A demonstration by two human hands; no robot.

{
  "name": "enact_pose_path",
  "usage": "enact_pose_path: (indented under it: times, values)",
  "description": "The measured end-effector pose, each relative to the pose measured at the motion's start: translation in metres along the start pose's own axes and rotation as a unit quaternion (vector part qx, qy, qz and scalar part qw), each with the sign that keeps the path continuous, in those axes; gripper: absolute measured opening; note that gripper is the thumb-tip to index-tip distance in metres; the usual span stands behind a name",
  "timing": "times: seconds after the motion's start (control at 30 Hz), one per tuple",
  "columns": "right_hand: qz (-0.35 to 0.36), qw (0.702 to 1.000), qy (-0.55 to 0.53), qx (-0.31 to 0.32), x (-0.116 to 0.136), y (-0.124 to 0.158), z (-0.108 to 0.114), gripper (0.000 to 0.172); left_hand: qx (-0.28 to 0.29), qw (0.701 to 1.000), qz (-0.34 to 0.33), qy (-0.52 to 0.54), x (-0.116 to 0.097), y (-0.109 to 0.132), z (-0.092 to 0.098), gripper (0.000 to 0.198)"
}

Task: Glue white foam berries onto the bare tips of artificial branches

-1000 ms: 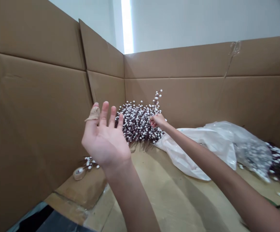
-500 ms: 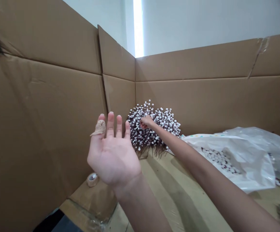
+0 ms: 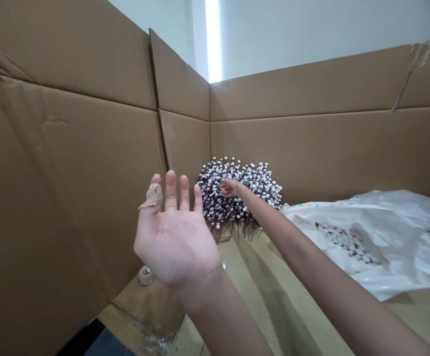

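Observation:
A dense bundle of white-berry branches (image 3: 261,190) with dark stems leans in the cardboard corner. My right hand (image 3: 231,188) is curled in front of it, its fingers closed among the stems. My left hand (image 3: 174,237) is raised nearer to me, palm toward me, its fingers spread, and it holds nothing. A strip of tan wrap (image 3: 152,196) is tied around one of its fingers. Its fingertips are close to the left side of the bundle in this view, though I cannot tell whether they touch it.
Tall brown cardboard walls (image 3: 274,143) meet in a corner behind the bundle, above a cardboard floor (image 3: 259,296). A white plastic bag (image 3: 363,247) with berries showing through lies to the right. A small roll of tape (image 3: 146,275) sits by the left wall.
The view has swung left, moving everything rightward in the picture. The bundle has turned, and its tall sprig no longer stands out. My right hand remains among the branches.

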State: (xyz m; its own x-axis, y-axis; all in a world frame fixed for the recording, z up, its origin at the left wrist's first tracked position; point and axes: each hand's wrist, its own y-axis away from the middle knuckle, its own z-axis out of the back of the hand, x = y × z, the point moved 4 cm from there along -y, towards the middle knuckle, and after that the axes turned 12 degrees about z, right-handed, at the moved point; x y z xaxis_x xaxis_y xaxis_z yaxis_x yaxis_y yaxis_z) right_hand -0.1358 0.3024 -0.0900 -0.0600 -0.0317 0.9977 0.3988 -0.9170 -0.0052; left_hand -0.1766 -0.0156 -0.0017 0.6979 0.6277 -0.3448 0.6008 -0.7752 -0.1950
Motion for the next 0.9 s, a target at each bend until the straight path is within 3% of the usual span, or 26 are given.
enact_pose_path:
  times: [0.23,0.37,0.5,0.57,0.9]
  values:
    - [-0.016,0.987,0.152,0.057,0.01,0.004,0.007,0.023,-0.018,1.0,0.003,0.024,-0.003,0.003,-0.002,0.022]
    - [0.053,0.964,0.262,-0.001,0.034,0.009,0.021,0.022,-0.009,1.0,-0.001,0.019,-0.003,0.003,-0.001,0.02]
    - [0.171,0.897,0.394,-0.107,0.066,0.012,0.036,0.019,0.006,1.0,-0.013,0.004,-0.003,0.001,-0.002,0.015]
    - [0.215,0.856,0.453,-0.127,0.075,0.011,0.041,0.02,-0.001,1.0,-0.006,0.012,-0.003,0.0,-0.001,0.017]
    - [0.26,0.734,0.624,-0.065,0.056,-0.019,0.067,0.037,-0.028,0.999,-0.001,0.017,-0.001,0.001,-0.001,0.019]
